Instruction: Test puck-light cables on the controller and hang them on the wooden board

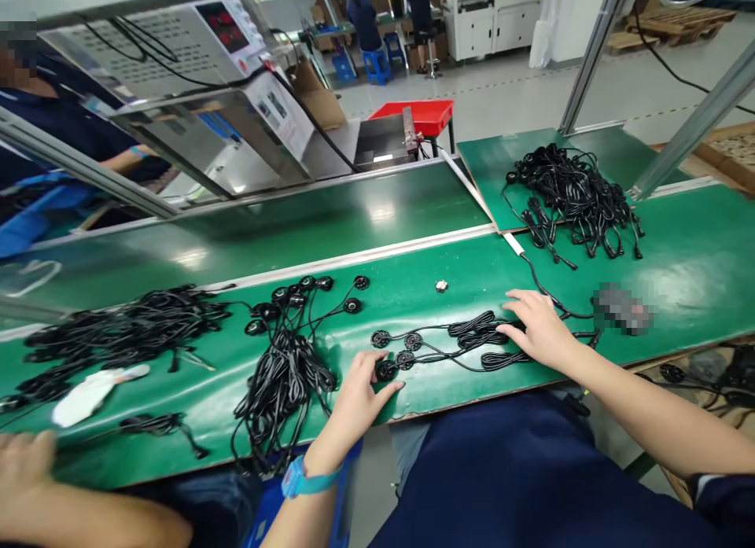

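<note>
My left hand (361,392), with a teal wristband, pinches a round black disc (386,369) at the end of a black cable, close to the bench's near edge. Several more discs (406,345) lie just beyond it. Their cables run right into small coiled bundles (479,332). My right hand (539,328) lies on those coils with its fingers spread and flat. A thin cable (539,285) leads away from under its fingertips toward the back.
A cable bunch with discs (286,359) lies left of my hand, a tangled heap (118,328) farther left, another heap (575,198) at back right. A small white part (441,285) sits mid-mat. A co-worker's hand (27,461) and white cloth (88,395) are at left.
</note>
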The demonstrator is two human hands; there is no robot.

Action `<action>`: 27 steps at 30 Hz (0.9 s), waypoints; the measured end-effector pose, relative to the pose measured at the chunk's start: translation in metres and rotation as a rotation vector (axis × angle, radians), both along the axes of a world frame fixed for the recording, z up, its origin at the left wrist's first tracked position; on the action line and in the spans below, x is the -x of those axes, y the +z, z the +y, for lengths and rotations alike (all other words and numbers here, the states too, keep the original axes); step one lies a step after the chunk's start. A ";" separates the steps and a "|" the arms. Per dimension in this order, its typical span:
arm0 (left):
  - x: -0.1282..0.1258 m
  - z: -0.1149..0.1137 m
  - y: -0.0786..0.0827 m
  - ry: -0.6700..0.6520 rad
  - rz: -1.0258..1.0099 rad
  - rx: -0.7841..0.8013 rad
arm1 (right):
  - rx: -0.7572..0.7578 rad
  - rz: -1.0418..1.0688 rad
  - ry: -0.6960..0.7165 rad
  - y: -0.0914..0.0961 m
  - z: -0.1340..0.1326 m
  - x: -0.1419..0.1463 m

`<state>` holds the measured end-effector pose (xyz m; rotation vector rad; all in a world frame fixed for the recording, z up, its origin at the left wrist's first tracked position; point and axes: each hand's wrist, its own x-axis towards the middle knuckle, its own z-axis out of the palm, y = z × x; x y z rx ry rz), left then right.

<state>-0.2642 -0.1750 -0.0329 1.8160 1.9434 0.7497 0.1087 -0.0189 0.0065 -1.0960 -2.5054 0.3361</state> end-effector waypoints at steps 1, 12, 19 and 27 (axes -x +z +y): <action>0.001 0.001 0.001 -0.003 -0.008 0.012 | 0.002 0.005 0.023 0.004 -0.002 0.001; -0.011 -0.007 0.013 0.099 -0.063 -0.070 | 0.117 -0.238 0.220 -0.010 -0.046 0.007; -0.023 -0.006 0.033 0.104 -0.228 -0.002 | 0.076 -0.023 0.201 -0.017 -0.043 0.003; -0.014 0.023 0.034 0.180 -0.337 0.004 | 0.060 -0.097 0.100 -0.023 -0.004 0.014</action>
